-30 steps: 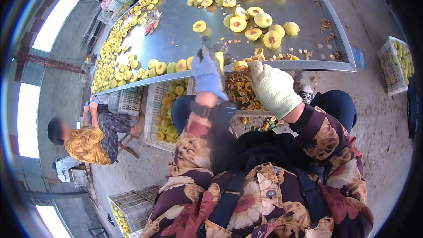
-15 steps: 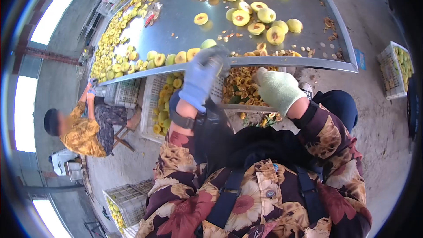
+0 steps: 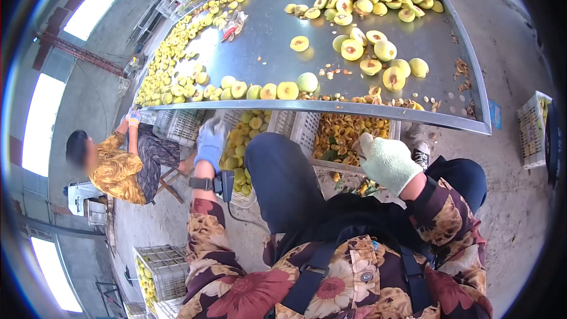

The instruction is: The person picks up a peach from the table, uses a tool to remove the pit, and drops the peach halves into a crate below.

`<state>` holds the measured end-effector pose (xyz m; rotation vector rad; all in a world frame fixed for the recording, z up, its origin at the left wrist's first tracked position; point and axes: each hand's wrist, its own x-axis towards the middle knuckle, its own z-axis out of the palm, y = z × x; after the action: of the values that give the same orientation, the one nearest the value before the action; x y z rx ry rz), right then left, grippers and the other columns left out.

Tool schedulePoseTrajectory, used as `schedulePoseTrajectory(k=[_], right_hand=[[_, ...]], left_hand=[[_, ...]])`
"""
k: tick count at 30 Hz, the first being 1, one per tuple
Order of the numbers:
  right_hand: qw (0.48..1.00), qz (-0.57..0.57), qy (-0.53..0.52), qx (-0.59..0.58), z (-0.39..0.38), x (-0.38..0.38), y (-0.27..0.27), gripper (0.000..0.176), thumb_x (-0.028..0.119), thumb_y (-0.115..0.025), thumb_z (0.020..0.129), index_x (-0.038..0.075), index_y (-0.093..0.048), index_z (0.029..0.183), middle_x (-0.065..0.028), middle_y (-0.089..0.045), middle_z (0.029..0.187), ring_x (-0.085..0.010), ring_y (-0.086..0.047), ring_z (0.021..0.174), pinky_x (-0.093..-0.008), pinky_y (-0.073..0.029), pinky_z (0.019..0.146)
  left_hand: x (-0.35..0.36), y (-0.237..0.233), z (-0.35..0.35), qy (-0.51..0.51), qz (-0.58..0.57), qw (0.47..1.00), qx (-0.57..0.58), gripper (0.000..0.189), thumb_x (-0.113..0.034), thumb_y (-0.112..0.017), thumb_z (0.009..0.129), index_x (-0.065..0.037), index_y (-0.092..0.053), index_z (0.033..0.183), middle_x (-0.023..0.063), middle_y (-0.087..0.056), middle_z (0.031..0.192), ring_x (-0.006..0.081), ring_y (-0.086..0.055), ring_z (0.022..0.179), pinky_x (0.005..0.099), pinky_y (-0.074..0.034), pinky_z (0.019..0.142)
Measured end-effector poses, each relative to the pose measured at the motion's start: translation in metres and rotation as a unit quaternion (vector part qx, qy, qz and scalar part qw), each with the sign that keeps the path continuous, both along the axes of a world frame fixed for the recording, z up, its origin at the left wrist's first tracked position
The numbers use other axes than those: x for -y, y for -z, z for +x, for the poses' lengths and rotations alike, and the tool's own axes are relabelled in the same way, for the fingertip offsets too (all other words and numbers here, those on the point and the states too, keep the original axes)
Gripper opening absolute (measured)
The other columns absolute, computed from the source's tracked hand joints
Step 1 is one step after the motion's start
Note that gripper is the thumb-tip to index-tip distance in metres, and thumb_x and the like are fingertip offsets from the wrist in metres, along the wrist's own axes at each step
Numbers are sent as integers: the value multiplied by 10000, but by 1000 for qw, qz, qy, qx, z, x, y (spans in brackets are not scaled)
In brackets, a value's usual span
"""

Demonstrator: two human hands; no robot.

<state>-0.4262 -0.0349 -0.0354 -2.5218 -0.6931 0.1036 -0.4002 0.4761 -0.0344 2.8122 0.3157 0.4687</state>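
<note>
Blue knit glove on the left hand (image 3: 211, 140), left of centre in the head view, and it's at the left side of a pale plastic crate (image 3: 282, 123) full of yellow-green fruit; it's too blurry to say if those fingers are spread, pressed together or pinching something. Over right of centre, the right hand (image 3: 390, 165) wears a cream-green knit glove and sits near the right end of another pale plastic crate (image 3: 305, 133), this one loaded with brownish-orange fruit scraps (image 3: 342, 133). Fingers look curled there, but I can't tell if they're gripping anything. Big shiny grey metal table (image 3: 266, 59) fills the top of the frame, and that's where loads of yellow-green halved fruit (image 3: 352, 50) lie: a heap at upper right, a loose cluster below it, a thick band down the left side, plus a row along the near edge ending at a rounder pale green fruit (image 3: 308, 82). Something red and grey, crumpled like cloth (image 3: 234, 25), lies at the table's upper left. Left edge of the frame has a seated person in a mustard-yellow patterned top (image 3: 121, 162), hands by the table's corner.
</note>
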Motion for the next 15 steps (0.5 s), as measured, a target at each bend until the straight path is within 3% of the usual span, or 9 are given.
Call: schedulePoseTrajectory(k=[3,4,7,9,11,14,15], right_hand=[[1000,-2,1,-21,-1,1,4,214,237,-622,850,53,-586,954,-163,-670,723,-378,-681,698,-473,-536,611],[1000,-2,8,-28,-2,1,3,208,235,-632,843,61,-590,949,-159,-665,714,-375,-676,688,-464,-536,600],[999,-15,3,-46,-1,-2,-6,209,246,-643,834,70,-590,935,-157,-662,713,-366,-674,679,-456,-538,589],[998,-35,4,-55,2,-6,-8,218,253,-643,833,68,-587,933,-156,-667,723,-365,-675,684,-455,-539,592],[999,-2,-13,-39,5,-7,1,212,266,-636,833,80,-582,920,-126,-655,698,-347,-673,665,-445,-538,586],[999,-8,-39,-17,9,-8,6,192,268,-629,836,98,-575,908,-89,-631,660,-325,-663,629,-428,-532,564],[999,-11,-53,-9,10,-10,11,196,278,-627,848,99,-565,899,-92,-632,666,-327,-660,628,-432,-527,557]], left_hand=[[-6,-14,2,-35,-18,997,-70,348,-272,-648,909,-19,-668,1147,199,-683,1106,331,-641,1060,404,-487,941],[-5,-17,21,35,-80,996,-36,357,-286,-665,896,-10,-681,1121,207,-688,1093,332,-639,1070,397,-492,934],[84,-66,69,65,-129,989,-25,379,-287,-658,896,-3,-665,1148,216,-692,1087,339,-658,1030,383,-512,904],[148,-97,100,73,-158,980,-101,431,-322,-658,929,-11,-615,1225,123,-671,1112,213,-662,964,313,-533,822],[138,-56,170,135,-176,968,-119,423,-301,-622,944,-18,-591,1258,142,-666,1104,236,-682,886,323,-552,790],[170,-44,241,87,-172,961,-200,440,-279,-610,935,-30,-565,1294,185,-660,1167,292,-701,894,370,-566,815],[178,-34,261,77,-98,975,-182,443,-274,-611,928,-38,-563,1300,197,-654,1186,300,-696,935,378,-560,841]])
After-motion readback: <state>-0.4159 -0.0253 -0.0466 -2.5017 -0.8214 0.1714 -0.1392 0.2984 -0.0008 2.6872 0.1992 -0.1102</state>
